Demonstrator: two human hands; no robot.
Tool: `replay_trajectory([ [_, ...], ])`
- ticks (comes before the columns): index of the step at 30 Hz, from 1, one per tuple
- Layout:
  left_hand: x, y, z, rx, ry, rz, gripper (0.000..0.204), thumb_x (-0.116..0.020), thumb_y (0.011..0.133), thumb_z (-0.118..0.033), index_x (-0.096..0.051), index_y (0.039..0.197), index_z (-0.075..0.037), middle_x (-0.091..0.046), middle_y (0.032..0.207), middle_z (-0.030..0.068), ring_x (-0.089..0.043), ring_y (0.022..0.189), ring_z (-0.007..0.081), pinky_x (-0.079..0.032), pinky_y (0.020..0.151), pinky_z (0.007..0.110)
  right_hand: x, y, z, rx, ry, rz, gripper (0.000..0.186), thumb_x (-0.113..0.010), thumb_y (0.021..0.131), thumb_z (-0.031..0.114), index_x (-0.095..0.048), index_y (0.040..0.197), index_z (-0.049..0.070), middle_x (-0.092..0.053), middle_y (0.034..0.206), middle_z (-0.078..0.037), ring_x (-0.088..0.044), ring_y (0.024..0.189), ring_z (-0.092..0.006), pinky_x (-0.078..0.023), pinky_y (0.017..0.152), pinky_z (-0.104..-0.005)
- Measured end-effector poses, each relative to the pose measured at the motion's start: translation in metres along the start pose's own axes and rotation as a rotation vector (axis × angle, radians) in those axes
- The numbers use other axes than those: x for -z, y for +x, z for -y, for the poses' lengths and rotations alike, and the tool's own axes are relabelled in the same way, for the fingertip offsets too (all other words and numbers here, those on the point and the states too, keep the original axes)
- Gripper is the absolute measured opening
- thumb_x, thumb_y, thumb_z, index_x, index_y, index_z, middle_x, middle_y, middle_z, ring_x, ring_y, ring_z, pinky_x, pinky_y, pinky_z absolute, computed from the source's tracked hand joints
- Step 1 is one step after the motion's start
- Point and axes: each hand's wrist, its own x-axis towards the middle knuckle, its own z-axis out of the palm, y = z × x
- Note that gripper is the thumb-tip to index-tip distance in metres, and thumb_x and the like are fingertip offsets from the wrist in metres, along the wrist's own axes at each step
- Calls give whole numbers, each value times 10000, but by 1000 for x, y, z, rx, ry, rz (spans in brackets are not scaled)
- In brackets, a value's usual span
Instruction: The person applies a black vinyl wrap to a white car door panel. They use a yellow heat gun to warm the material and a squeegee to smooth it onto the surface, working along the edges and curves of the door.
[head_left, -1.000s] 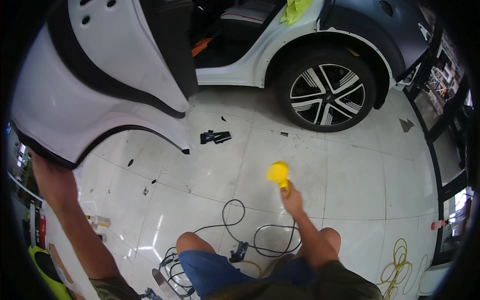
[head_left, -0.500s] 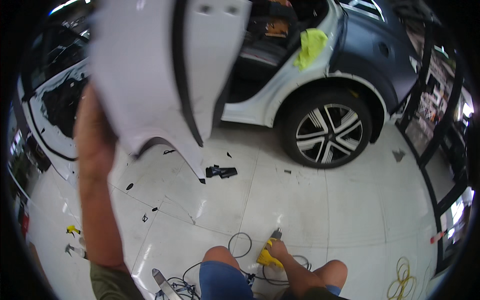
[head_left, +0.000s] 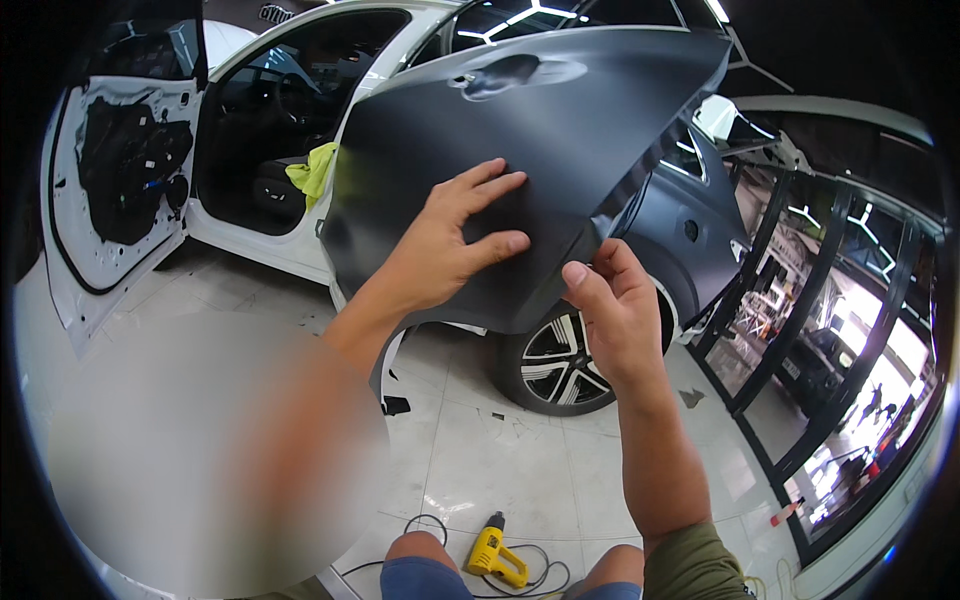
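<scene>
A car door (head_left: 420,150) covered in matte dark grey film stands swung open in front of me, its recessed handle near the top. My left hand (head_left: 455,235) lies on the lower part of the door with its fingers spread. At the door's right edge, where the film (head_left: 590,232) folds over, my right hand (head_left: 615,300) is closed in a pinch on the film's edge. Between my knees a yellow heat gun (head_left: 495,558) rests on the floor, its nozzle pointing away from me. A blurred patch hides most of my left forearm.
Behind the door is the rear wheel (head_left: 560,365). Another open door, white with its inner side bared (head_left: 135,170), stands at left. A yellow-green cloth (head_left: 314,175) hangs by the door opening. Black scraps (head_left: 397,405) and a cable (head_left: 550,575) lie on the tiles. Glass doors stand at right.
The heat gun has left my right hand and now lies on the floor. My right hand has risen to the door's edge. The door's dark outer face has turned toward me, my left hand on it.
</scene>
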Motion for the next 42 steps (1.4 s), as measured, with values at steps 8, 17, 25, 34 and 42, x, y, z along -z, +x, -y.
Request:
replay_trajectory([
  [8,0,7,23,142,48,34,1092,-699,675,-693,-273,1503,-123,-186,1568,183,-115,1449,406,-185,1153,488,-9,-3,-3,-2,-44,-80,130,-583,939,141,-579,889,21,-571,799,18,-521,737,-51,-461,741,-230],
  [17,-9,18,-7,25,44,85,970,-733,730,-586,-315,1489,-151,-187,1575,159,-106,1464,348,-168,1163,439,-9,-2,-4,64,-121,-137,159,-583,952,152,-569,882,10,-580,799,7,-535,722,-44,-481,686,-222],
  [25,-11,19,-5,26,56,75,977,-728,727,-601,-320,1485,-139,-197,1571,163,-142,1459,342,-183,1161,431,-2,0,-23,168,-78,-146,155,-580,961,157,-571,912,10,-575,1112,-73,-535,760,-57,-488,688,-236],
  [34,-15,18,-8,7,75,47,942,-763,733,-528,-351,1470,-110,-226,1557,186,-196,1446,342,-219,1149,418,-2,2,-25,182,-33,-170,114,-538,981,116,-568,1031,18,-612,948,-18,-606,816,-72,-518,724,-234],
  [42,-21,6,-23,-167,334,-72,689,-737,806,-325,-487,1339,33,-475,1374,263,-489,1273,350,-379,1048,360,5,9,-36,161,21,-119,124,-583,962,137,-585,1033,36,-561,1022,-19,-595,866,-67,-521,742,-233],
])
